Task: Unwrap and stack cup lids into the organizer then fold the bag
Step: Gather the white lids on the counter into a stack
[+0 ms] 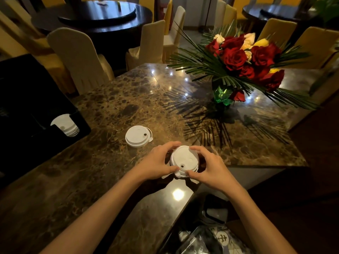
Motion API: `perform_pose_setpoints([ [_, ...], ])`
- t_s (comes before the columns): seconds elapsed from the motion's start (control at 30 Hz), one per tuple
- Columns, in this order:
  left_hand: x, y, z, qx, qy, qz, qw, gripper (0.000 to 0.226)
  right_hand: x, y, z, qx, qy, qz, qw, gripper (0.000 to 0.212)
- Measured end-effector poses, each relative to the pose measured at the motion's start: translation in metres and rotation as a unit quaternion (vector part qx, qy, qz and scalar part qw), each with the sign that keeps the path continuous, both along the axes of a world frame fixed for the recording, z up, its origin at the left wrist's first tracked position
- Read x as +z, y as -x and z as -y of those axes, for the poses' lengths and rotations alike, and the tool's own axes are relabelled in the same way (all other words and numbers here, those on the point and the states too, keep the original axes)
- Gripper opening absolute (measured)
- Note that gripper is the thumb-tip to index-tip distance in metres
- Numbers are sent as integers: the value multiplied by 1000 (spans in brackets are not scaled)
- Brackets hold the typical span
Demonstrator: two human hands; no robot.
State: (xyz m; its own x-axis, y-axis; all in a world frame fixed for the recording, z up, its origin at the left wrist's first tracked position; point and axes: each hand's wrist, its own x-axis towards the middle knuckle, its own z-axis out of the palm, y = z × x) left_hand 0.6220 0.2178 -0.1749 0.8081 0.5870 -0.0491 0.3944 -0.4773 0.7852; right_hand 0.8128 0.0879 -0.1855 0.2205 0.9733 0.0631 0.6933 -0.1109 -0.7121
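A stack of white cup lids stands near the front edge of the marble table. My left hand grips its left side and my right hand grips its right side, fingers curled around the rim. A second small pile of white lids lies flat on the table, up and left of my hands. At the far left a black organizer holds more white lids in an open slot. A clear plastic bag lies below the table edge at the bottom.
A vase of red roses and palm leaves stands at the table's right back. Covered chairs and dark round tables fill the room behind. A dark object sits below the table edge near my right arm.
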Motion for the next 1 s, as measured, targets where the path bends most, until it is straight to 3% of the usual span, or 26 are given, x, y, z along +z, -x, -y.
perform_pose_setpoints([
  [0.23, -5, -1, -4, -12, 47, 17, 999, 74, -2, 1, -2, 0, 17, -28, 999, 82],
  [0.57, -8, -2, -9, -26, 19, 6, 999, 70, 0, 5, -5, 2, 18, -27, 999, 83],
  [0.73, -9, 7, -10, 0, 111, 35, 993, 64, 8, 8, -5, 25, 1, -27, 999, 77],
  [0.9, -4, 20, -19, 84, 181, 85, 976, 31, 8, 11, -12, 71, -11, -16, 997, 83],
  [1.0, -4, 31, -25, 120, 221, 87, 964, 28, 10, 16, -21, 95, -16, -19, 995, 82],
])
